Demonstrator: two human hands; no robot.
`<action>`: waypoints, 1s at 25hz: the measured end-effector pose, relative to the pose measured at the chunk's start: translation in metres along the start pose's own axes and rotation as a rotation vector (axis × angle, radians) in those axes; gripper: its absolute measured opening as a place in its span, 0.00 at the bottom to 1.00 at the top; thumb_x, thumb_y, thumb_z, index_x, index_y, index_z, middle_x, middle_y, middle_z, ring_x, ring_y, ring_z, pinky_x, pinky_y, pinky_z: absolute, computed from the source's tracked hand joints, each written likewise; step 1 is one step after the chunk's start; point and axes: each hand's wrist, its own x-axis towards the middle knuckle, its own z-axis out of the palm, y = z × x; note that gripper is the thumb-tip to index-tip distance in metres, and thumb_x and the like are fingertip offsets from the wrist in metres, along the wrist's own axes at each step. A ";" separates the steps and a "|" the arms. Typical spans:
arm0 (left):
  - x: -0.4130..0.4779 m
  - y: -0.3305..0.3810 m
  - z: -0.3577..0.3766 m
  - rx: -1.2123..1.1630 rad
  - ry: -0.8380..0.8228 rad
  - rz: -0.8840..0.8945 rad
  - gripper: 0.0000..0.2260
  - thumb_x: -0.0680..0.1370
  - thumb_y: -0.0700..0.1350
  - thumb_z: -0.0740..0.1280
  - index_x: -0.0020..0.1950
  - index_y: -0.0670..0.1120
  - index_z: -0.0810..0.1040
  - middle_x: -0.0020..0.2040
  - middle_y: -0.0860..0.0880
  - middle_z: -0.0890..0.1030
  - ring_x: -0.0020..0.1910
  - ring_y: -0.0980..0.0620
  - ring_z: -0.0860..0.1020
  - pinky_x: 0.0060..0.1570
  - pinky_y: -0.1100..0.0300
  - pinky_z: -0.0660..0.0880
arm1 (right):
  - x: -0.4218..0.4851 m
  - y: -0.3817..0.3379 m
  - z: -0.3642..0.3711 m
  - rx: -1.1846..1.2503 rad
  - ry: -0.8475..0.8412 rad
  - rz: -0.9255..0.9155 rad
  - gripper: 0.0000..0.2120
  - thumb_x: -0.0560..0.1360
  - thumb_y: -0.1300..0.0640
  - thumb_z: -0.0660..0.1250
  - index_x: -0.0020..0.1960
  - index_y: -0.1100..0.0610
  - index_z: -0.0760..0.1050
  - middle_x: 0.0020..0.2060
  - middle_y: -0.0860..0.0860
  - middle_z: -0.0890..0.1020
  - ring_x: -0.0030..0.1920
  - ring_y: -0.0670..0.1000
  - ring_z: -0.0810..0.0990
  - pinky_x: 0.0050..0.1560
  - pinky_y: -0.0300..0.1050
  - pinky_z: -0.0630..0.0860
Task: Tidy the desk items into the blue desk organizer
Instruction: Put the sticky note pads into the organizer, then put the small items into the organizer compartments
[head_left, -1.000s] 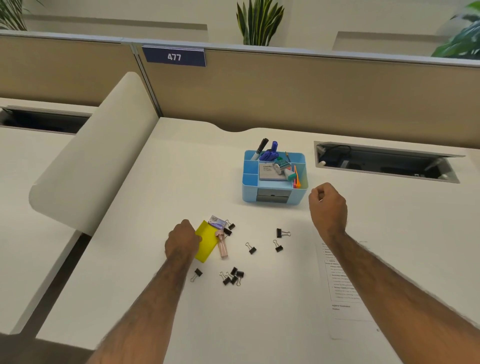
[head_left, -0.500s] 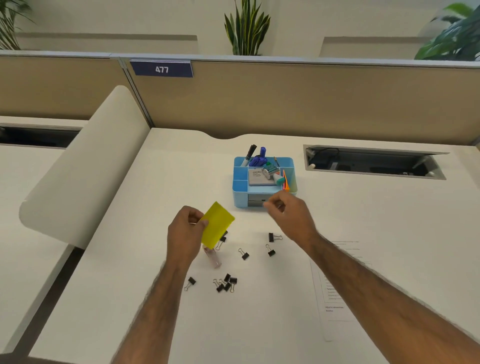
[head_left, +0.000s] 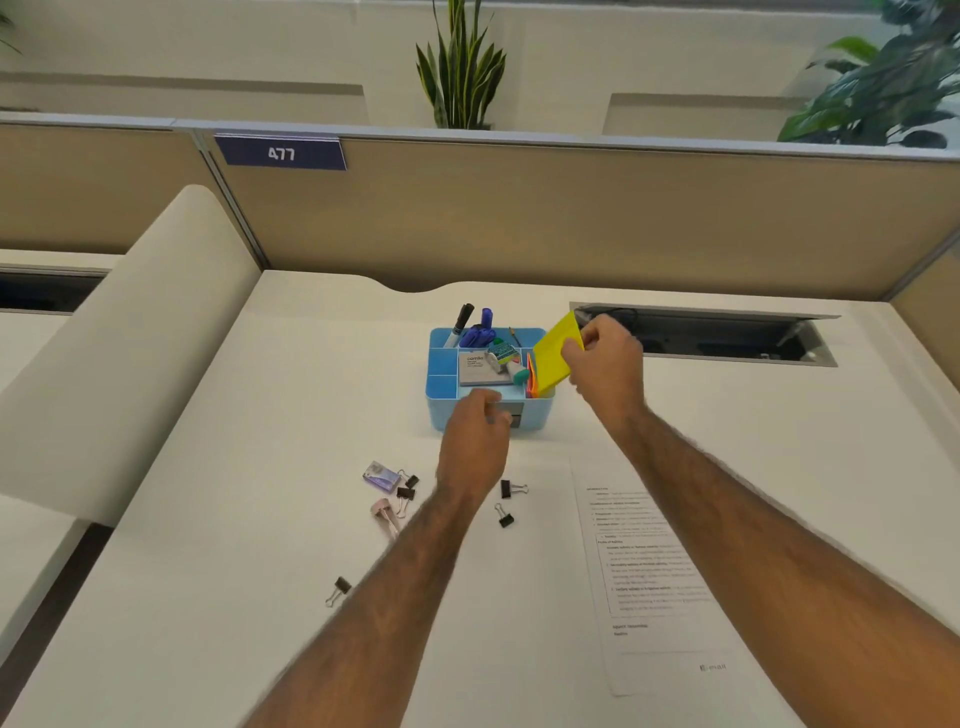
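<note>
The blue desk organizer (head_left: 441, 387) stands mid-desk with markers, a grey notepad and other small items inside. My right hand (head_left: 605, 358) grips a yellow sticky-note pad (head_left: 555, 353), tilted, its lower edge in the organizer's right-hand compartment beside orange and pink notes. My left hand (head_left: 475, 436) hovers in front of the organizer's drawer with fingers loosely curled and nothing in it. On the desk lie several black binder clips (head_left: 511, 488), a small purple box (head_left: 382, 475) and a pink clip-like item (head_left: 385, 514), partly hidden by my left forearm.
A printed paper sheet (head_left: 654, 577) lies at the right near my right forearm. An open cable tray (head_left: 727, 338) is set into the desk behind the organizer. A beige partition (head_left: 519, 218) closes the back; a curved white divider (head_left: 130, 332) borders the left.
The yellow pad passed from my left hand to my right, which carried it up to the organizer's right side. My left hand moved forward to the organizer's front.
</note>
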 end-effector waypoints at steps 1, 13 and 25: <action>-0.004 -0.008 0.006 0.041 -0.036 -0.022 0.12 0.80 0.44 0.64 0.63 0.47 0.76 0.58 0.50 0.79 0.55 0.53 0.76 0.52 0.61 0.72 | 0.007 -0.002 0.001 -0.028 0.011 0.026 0.09 0.72 0.58 0.67 0.36 0.53 0.68 0.33 0.53 0.78 0.35 0.58 0.82 0.32 0.57 0.81; -0.033 -0.094 -0.012 0.331 -0.137 -0.002 0.11 0.82 0.47 0.61 0.63 0.51 0.75 0.60 0.53 0.76 0.58 0.52 0.75 0.56 0.56 0.73 | 0.033 0.019 0.053 -0.455 -0.180 0.093 0.13 0.78 0.48 0.66 0.52 0.58 0.75 0.45 0.54 0.81 0.44 0.52 0.79 0.37 0.46 0.75; -0.050 -0.148 -0.067 0.253 0.136 -0.548 0.23 0.70 0.56 0.73 0.52 0.44 0.65 0.46 0.45 0.80 0.44 0.43 0.81 0.38 0.52 0.78 | -0.105 0.022 0.073 -0.095 -0.351 -0.102 0.04 0.78 0.54 0.65 0.45 0.52 0.76 0.37 0.45 0.80 0.38 0.47 0.80 0.38 0.44 0.79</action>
